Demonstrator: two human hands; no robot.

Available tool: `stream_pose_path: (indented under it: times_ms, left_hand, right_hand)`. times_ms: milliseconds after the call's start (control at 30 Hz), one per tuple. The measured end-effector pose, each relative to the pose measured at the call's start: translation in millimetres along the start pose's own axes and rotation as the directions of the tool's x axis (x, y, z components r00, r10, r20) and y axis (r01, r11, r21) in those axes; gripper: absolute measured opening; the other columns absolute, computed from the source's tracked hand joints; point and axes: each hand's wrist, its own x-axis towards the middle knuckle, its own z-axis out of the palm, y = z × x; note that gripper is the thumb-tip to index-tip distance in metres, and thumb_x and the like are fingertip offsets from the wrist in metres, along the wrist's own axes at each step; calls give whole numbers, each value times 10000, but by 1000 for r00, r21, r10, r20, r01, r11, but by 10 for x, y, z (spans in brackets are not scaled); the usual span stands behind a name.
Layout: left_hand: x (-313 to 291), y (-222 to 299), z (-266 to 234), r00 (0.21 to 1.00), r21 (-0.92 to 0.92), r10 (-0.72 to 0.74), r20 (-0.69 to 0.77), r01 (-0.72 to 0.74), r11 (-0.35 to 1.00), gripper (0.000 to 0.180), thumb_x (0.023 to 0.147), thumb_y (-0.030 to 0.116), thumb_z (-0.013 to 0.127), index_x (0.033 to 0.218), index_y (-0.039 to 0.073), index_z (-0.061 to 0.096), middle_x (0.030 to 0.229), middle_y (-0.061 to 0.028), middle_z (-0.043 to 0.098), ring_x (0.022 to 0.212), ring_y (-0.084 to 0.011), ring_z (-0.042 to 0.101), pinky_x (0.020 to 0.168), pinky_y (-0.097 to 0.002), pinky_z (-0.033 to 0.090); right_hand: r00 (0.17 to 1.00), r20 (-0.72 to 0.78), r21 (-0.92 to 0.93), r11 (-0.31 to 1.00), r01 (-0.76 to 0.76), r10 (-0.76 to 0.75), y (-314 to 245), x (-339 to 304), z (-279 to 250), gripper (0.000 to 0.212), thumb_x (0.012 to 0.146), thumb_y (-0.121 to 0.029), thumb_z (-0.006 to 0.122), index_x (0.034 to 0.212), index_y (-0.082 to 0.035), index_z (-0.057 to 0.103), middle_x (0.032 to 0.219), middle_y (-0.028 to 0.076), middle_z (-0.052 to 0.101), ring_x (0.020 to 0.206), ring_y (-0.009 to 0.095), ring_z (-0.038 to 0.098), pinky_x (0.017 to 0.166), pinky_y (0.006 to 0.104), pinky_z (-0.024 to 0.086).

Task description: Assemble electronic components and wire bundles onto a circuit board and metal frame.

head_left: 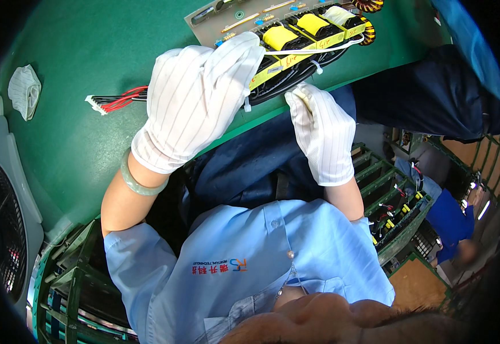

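A circuit board (205, 30) lies at the far edge of view, carrying several black transformers with yellow tape (280, 38). Black wires (278, 86) run along its near side, bound by white cable ties (318, 67); a thin white wire (313, 51) crosses above. My left hand (201, 94), in a striped white glove, closes over the left end of this wire bundle. Red and black wires (125, 99) with a white connector (94, 105) come out beside it. My right hand (323, 135), gloved too, is closed just off the table's near edge; anything in its fingertips is hidden.
A crumpled white glove or cloth (24, 92) lies on the green tabletop (84, 46) at left. Beside the table stands a grey fan (0, 195). Green racks (69, 286) flank me, the right one (402, 221) holding boards. Another person in blue (453, 221) is at right.
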Motion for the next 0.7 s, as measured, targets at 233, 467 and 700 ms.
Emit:
stream_pose_path:
  times_ms: [233,467,700]
  left_hand:
    - [-19,-27,3,999,-21,21,-35,-21,1000,474,760,170,676,1223,86,624,1281,-71,660,898,-220,615,810,-371,463]
    - [-2,-1,-5,1000,-18,5,-8,-5,1000,471,751,174,686,1208,69,634,1288,-81,659,884,-222,617,776,-368,464]
    - [15,13,-28,1000,-55,-4,12,5,998,562,678,74,667,1238,69,623,1317,-73,652,886,-240,604,797,-371,455]
  right_hand:
    - [1000,-9,8,1000,1,-1,17,8,7,120,897,-132,720,973,-55,669,909,103,709,728,280,686,641,330,555]
    - [1000,-14,-1,1000,2,-2,13,-14,11,122,894,-125,722,974,-52,667,916,102,711,722,284,684,636,334,554]
    - [999,-6,2,999,-36,36,-20,-11,7,127,898,-130,723,982,-59,660,898,95,704,719,272,684,635,326,552]
